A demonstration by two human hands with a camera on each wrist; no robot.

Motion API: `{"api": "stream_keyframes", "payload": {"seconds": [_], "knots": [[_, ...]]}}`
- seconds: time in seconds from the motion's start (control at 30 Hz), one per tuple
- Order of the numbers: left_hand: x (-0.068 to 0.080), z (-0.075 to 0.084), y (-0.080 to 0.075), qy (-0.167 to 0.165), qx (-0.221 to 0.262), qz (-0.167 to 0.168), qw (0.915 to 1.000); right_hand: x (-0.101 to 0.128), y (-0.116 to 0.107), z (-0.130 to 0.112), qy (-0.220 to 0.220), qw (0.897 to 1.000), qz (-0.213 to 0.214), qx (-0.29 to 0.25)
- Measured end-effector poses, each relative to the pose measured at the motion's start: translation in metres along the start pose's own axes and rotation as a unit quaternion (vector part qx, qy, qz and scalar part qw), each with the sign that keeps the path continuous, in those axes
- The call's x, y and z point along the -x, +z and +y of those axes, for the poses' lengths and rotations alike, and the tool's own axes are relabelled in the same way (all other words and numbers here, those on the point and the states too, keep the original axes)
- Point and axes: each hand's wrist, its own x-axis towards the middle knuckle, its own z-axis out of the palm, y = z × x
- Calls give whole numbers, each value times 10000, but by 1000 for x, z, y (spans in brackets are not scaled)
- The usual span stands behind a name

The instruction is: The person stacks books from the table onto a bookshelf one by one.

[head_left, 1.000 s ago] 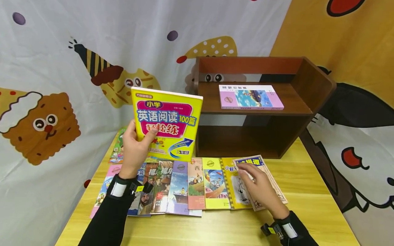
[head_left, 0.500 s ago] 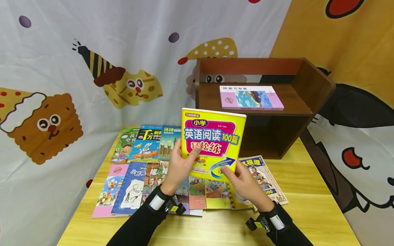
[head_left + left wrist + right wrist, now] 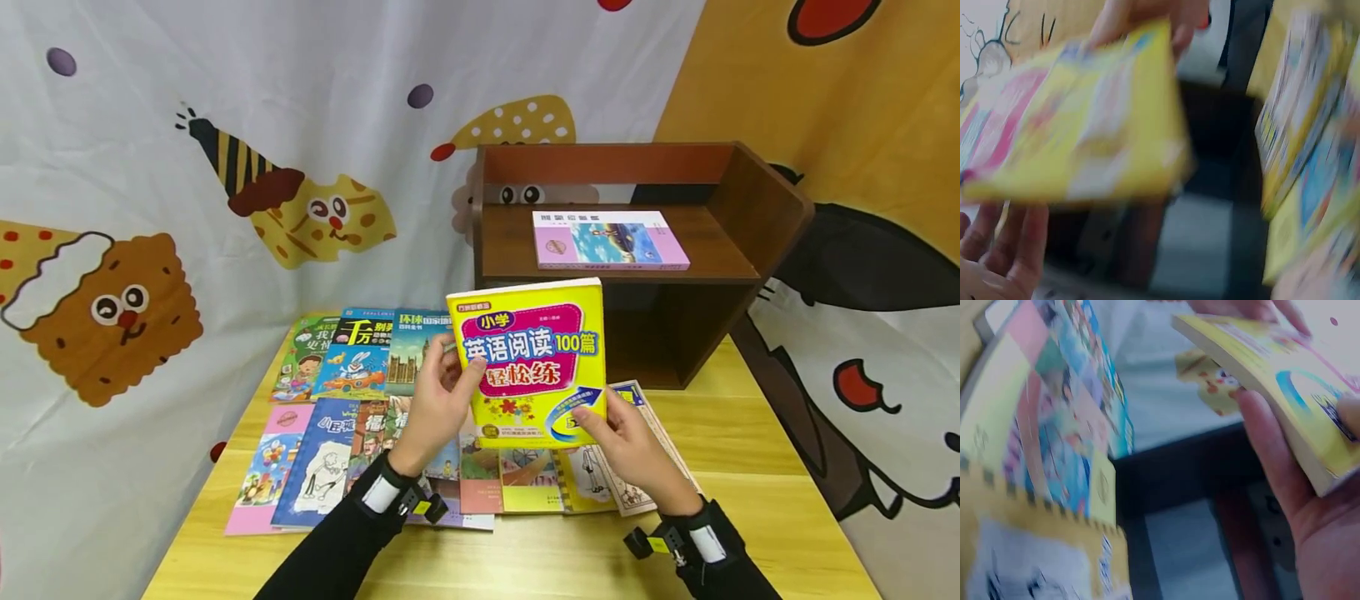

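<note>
A yellow paperback book [image 3: 532, 367] with a pink title panel is held up above the table, cover towards the head camera. My left hand [image 3: 438, 408] is at its left edge, thumb over the cover and fingers bent behind it. At the lower right corner my right hand [image 3: 637, 446] pinches the book, thumb on the front; in the right wrist view the fingers [image 3: 1272, 450] lie under its thick edge. The left wrist view is blurred, with the book [image 3: 1085, 131] across it. Beneath the book, several laid-out books are partly hidden, among them a comic-style book [image 3: 652, 425].
Behind stands a brown wooden shelf [image 3: 750, 242], with a pink-and-white book [image 3: 611, 240] lying on its upper board. Two rows of overlapping books, including a blue one [image 3: 318, 467] and a green one [image 3: 306, 354], cover the table's left and middle. A patterned curtain [image 3: 337, 100] hangs behind.
The left hand has brought the yellow book rightward and down from the left. My right hand has left the comic-style book and taken hold of the yellow book's right corner; lately the book turned slightly.
</note>
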Motion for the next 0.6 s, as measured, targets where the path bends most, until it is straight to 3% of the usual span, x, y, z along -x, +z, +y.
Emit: {"api": "stream_keyframes", "payload": {"seconds": [0.07, 0.13, 0.23, 0.33, 0.47, 0.53, 0.6], "knots": [[-7, 9, -14, 462, -450, 81, 9979, 2, -9, 0, 97, 9993, -192, 300], [-18, 14, -30, 1060, -982, -73, 9895, 4, -18, 0, 183, 9966, -353, 716], [-30, 26, -48, 1549, -1781, -674, 9694, 6, -28, 2, 186, 9908, -562, 1213], [-36, 35, -54, 1585, -2351, -1517, 9469, 6, -34, 6, 50, 9869, -732, 1438], [-39, 43, -43, 1399, -2802, -2501, 9162, 6, -39, 10, 21, 9879, -874, 1284], [-39, 40, -36, 1416, -2888, -2802, 9045, 5, -40, 13, 147, 9902, -895, 1060], [-38, 36, -32, 1460, -2927, -2933, 8983, 4, -41, 17, 344, 9920, -856, 864]]}}
